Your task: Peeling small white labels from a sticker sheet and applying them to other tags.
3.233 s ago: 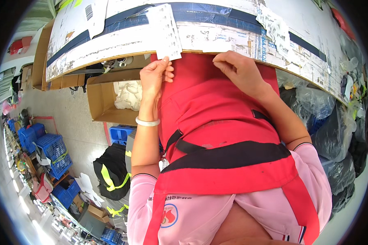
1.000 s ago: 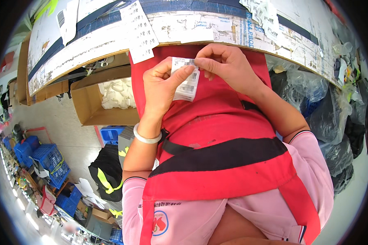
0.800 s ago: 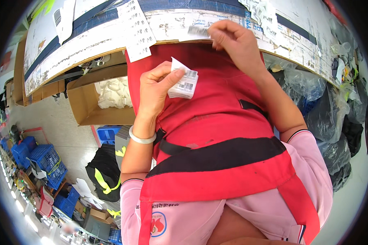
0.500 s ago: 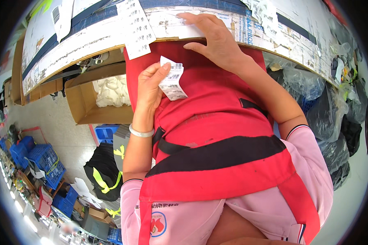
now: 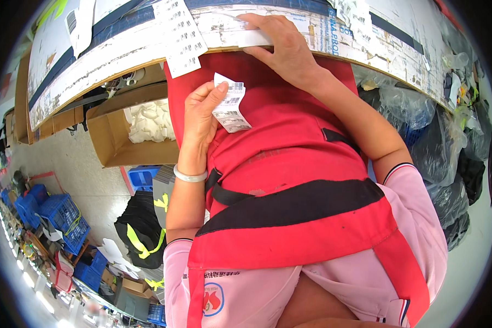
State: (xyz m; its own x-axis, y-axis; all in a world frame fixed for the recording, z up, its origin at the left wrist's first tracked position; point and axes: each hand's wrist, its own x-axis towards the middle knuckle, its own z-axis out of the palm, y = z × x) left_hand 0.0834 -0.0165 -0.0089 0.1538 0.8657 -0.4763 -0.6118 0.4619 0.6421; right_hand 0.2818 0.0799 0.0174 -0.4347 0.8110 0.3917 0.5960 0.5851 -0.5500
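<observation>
My left hand is closed, pinching a short strip of white printed labels between thumb and fingers. The strip hangs, slightly creased, in front of my red apron. At the front edge of the worktable is my right hand, its thumb apart from its fingers. A plain white paper piece lies on the table edge between them; no grip on it shows. A longer sheet of printed labels hangs over the edge, left of my right hand.
Under the table, an open cardboard box holds cream-coloured pieces. More label strips lie at the table's right. Plastic bags crowd the right side. Blue crates and a black bundle with yellow ties stand at left.
My right thumb has risen toward the table edge, and its gap to the fingers has narrowed. My left hand keeps the label strip almost in place.
</observation>
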